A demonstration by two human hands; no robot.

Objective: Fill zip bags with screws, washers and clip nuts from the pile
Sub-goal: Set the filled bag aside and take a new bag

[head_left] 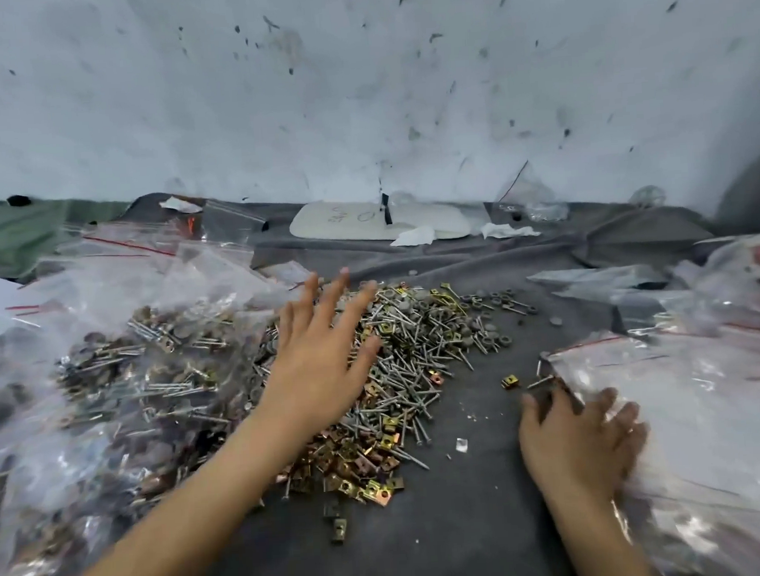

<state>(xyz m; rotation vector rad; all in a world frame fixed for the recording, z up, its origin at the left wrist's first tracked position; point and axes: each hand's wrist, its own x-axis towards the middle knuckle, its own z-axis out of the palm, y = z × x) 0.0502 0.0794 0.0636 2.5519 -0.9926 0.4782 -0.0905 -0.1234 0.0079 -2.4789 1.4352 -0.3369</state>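
A pile of silver screws, grey washers and gold clip nuts lies on a dark grey cloth in the middle. My left hand hovers over the pile's left part, fingers spread, holding nothing. My right hand rests at the edge of a stack of empty zip bags on the right, fingers spread on the top bag. A heap of filled zip bags lies at the left. A single clip nut sits apart between pile and empty bags.
A stained white wall rises behind the cloth. A white oval board and crumpled paper scraps lie at the back. More clear bags lie at the right rear. Green fabric shows at far left.
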